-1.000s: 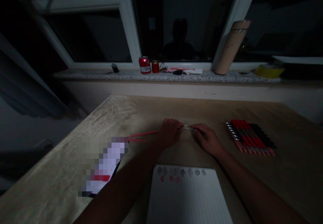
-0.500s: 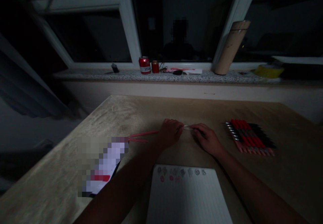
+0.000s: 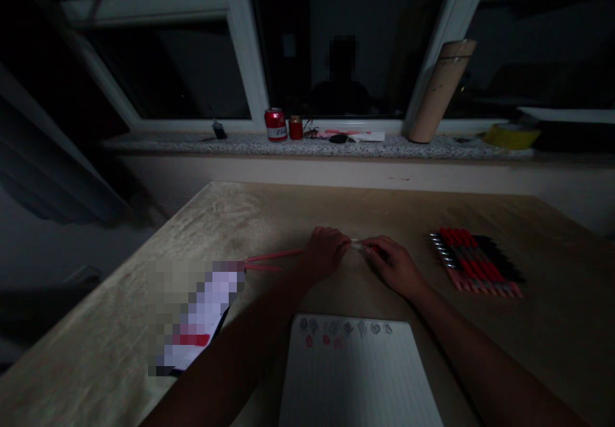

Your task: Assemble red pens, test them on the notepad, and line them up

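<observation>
My left hand (image 3: pixel 327 249) and my right hand (image 3: pixel 389 260) meet over the middle of the table, both closed on a slim pen (image 3: pixel 356 245). Only its clear middle shows between my fingers; a bit of red is visible by my right fingertips. My hands cover both ends of the pen. Below them lies a lined notepad (image 3: pixel 360 376) with rows of black and red scribbles along its top. Two pinkish-red sticks (image 3: pixel 271 256), perhaps pens, lie left of my left hand.
A row of red and black pens (image 3: pixel 473 260) lies to the right. A lit phone (image 3: pixel 206 318) rests at left beside my forearm. On the windowsill (image 3: pixel 240 145) stand a red can (image 3: pixel 275 125), a small red jar (image 3: pixel 296 127), a tall wooden-looking cylinder (image 3: pixel 442 90) and a yellow tape roll (image 3: pixel 512 136).
My hands stay in nearly the same place on the pen. My right fingers have shifted slightly, and more red shows beside them.
</observation>
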Demonstrator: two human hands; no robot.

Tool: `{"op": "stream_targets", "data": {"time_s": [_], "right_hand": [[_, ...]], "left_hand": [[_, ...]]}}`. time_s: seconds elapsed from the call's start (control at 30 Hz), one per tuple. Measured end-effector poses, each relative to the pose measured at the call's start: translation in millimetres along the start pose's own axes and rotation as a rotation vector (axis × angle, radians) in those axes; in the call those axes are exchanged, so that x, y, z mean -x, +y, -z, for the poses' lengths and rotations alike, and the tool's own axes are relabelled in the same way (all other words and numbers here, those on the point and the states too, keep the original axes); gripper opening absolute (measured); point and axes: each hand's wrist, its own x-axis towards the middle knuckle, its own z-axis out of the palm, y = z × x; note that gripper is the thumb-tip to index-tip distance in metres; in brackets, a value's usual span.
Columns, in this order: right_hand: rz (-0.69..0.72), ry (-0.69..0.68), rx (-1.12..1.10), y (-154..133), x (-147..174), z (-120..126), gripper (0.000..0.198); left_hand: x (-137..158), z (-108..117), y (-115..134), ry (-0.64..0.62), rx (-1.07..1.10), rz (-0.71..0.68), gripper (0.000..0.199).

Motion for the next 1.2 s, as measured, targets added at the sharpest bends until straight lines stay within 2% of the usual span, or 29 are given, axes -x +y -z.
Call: {"op": "stream_targets", "data": {"time_s": [0.4, 0.77, 1.2], "right_hand": [[-0.011, 0.012, -0.002, 0.3, -0.2, -0.4, 0.021], [-0.059, 0.069, 0.019, 2.7, 0.4, 0.2, 0.022], [-0.132, 0.088, 0.152, 12.8, 0.2, 2.5, 0.023]], "left_hand": [[1.6, -0.2, 1.1, 0.052, 0.029, 0.023, 0.023], [1.8, -4.1, -3.1, 0.079, -0.062, 0.086, 0.019], [3.6, -3.4, -4.8, 0.005, -0.156, 0.146, 0.016]]}}
